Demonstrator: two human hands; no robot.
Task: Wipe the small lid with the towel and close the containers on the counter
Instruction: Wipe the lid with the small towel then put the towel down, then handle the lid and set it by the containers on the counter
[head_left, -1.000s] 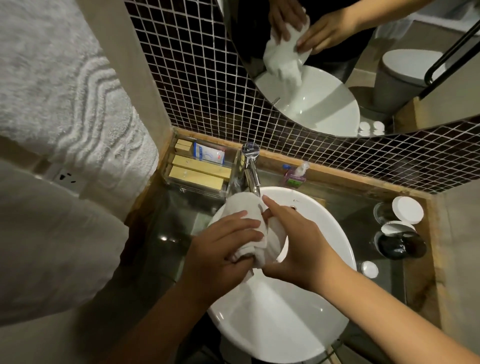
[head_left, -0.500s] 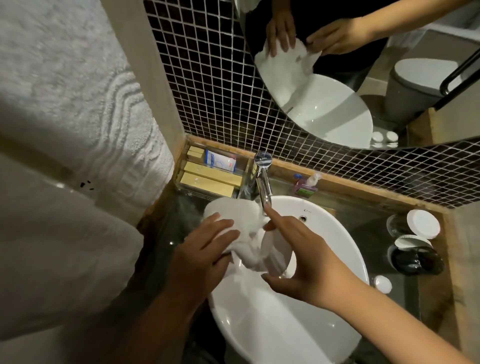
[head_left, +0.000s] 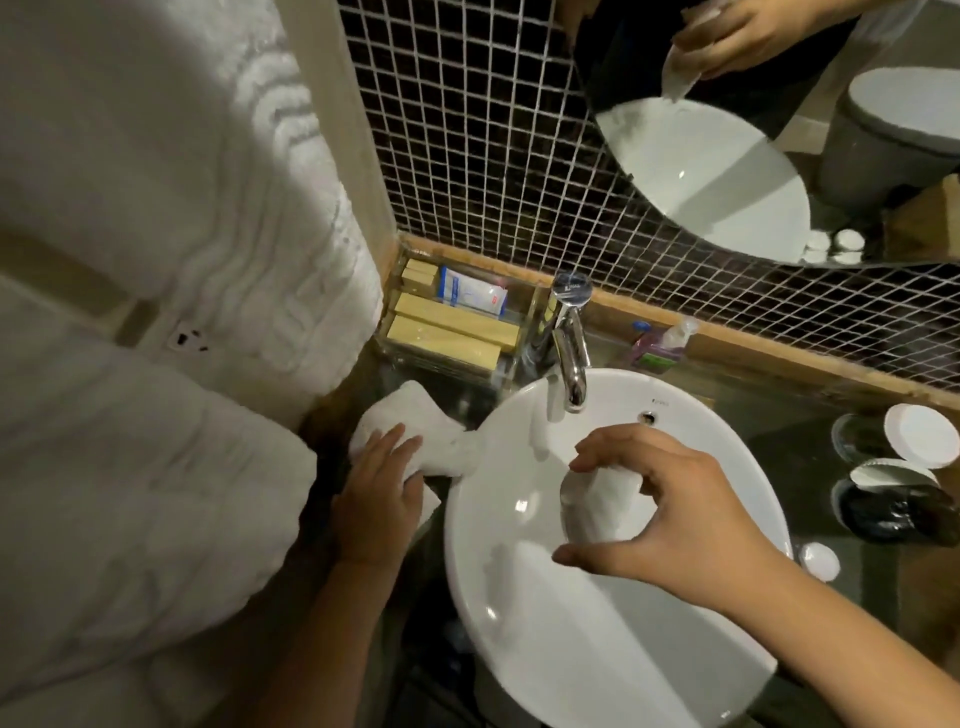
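My left hand (head_left: 379, 493) presses a crumpled white towel (head_left: 415, 431) onto the dark counter just left of the sink (head_left: 727, 436). My right hand (head_left: 675, 514) hovers over the basin, pinching a small white lid (head_left: 597, 493) between thumb and fingertips. At the right edge stand two open containers: a clear jar (head_left: 857, 439) with a white lid (head_left: 922, 434) leaning on it, and a dark jar (head_left: 893, 514) with a lid (head_left: 883, 474) lying askew on top. Another small white cap (head_left: 820, 560) lies on the counter near the basin.
A chrome faucet (head_left: 569, 343) reaches over the basin's far rim. A clear tray of boxes (head_left: 452, 332) sits behind the towel, a small bottle (head_left: 660, 345) by the tiled wall. Thick white towels (head_left: 156, 260) hang at the left near a wall socket (head_left: 187, 340).
The hands have come apart. My left hand carried the towel left, off the basin onto the counter. My right hand stays over the basin with the small lid, now free of the towel.
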